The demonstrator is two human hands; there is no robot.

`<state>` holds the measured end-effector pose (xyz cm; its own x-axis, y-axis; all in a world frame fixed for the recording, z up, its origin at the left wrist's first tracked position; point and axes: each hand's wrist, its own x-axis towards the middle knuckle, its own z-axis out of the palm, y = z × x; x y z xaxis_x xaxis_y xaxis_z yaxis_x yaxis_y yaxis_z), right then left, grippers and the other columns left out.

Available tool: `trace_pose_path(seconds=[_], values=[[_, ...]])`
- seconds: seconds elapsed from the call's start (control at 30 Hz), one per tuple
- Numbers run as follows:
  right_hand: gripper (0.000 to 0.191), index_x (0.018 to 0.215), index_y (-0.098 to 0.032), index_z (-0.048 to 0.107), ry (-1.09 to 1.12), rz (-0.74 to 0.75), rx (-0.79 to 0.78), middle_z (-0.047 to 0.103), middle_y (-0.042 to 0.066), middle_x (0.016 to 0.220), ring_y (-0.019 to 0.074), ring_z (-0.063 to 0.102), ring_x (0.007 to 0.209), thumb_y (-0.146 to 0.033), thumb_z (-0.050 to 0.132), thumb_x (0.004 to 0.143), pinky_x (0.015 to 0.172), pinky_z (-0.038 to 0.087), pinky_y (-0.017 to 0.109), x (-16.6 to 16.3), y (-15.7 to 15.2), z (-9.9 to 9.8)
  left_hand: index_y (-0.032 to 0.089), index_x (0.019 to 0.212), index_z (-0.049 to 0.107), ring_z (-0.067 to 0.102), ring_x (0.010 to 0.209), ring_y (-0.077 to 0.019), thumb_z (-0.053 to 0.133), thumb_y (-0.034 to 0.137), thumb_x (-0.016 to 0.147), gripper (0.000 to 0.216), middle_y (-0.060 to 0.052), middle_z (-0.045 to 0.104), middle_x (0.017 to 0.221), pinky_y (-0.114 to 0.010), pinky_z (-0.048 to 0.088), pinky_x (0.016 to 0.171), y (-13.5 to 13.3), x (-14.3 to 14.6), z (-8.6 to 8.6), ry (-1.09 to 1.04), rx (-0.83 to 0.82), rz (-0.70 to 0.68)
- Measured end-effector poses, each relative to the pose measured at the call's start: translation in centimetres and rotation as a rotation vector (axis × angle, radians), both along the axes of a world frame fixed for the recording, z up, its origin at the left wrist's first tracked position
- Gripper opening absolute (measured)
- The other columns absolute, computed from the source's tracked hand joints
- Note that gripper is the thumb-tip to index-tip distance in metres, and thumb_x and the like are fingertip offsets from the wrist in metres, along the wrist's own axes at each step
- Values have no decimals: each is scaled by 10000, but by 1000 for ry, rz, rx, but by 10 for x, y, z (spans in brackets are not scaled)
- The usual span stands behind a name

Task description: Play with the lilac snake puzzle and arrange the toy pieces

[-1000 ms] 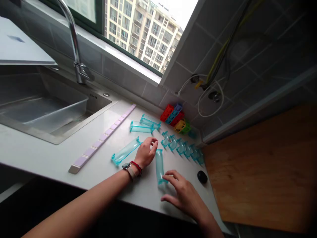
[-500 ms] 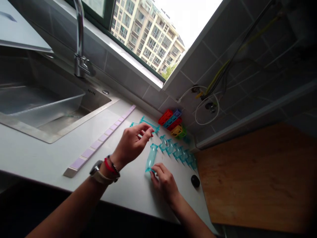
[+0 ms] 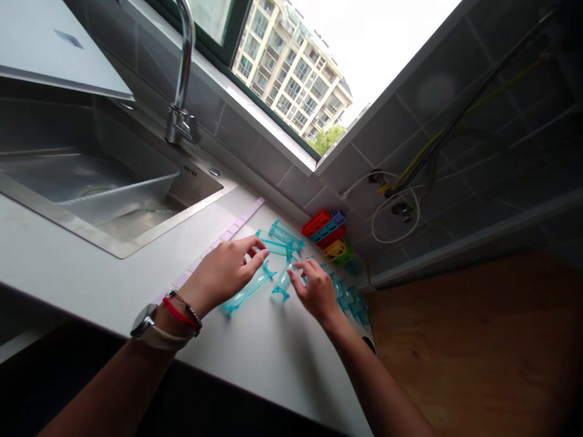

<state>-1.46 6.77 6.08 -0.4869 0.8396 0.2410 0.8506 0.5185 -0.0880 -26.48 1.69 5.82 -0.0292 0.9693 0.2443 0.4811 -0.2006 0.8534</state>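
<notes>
Head view: pale countertop (image 3: pixel 273 358), blue track pieces (image 3: pixel 246 292); steel sink (image 3: pixel 59 220); grey-tiled wall (image 3: pixel 455 67)

Short clear-teal channel piece (image 3: pixel 281 285), angled up-right; longer teal channel (image 3: pixel 246 292) just beside on left, roughly parallel.

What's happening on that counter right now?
A person is working with translucent teal track pieces on the white counter beside the sink. Their right hand has its fingertips on a short teal piece, while the left hand hovers over a longer one lying flat. More teal pieces and a stack of coloured blocks sit by the tiled wall.
</notes>
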Motion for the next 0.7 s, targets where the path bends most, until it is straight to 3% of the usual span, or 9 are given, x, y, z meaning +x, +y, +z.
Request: trace_pose_path(seconds=[0.13,0.3,0.53,0.7], values=[[260,1208,-195,692,-154,-108,-96,711,110,1197,233,686,1065,-273,543,1010,969,501,315,-9,76,18,241,1134,697,702,1041,-273,566,438,977,284,-77,732,1138,-382,550,895,5,19,-25,224,17,-70],[341,1219,-142,735,-221,-83,-188,723,158,1191,279,684,1118,-144,655,888,986,498,326,-24,150,1,211,1247,665,659,1146,-327,684,406,925,377,-134,662,1273,-447,547,958,5,36,-45,408,-30,-148],[315,1193,-190,760,-147,128,-220,704,104,1173,208,695,1052,-115,612,925,966,508,275,-44,168,-21,231,1257,647,664,1117,-307,815,253,821,468,-97,665,1271,-436,563,944,10,30,-41,423,-34,-162],[270,1144,-204,767,-60,272,-227,718,64,1130,180,696,1022,-124,666,908,970,513,269,-48,158,-20,246,1147,668,654,1099,-291,733,258,896,260,-56,697,1181,-447,559,935,13,27,-34,320,130,-90]])
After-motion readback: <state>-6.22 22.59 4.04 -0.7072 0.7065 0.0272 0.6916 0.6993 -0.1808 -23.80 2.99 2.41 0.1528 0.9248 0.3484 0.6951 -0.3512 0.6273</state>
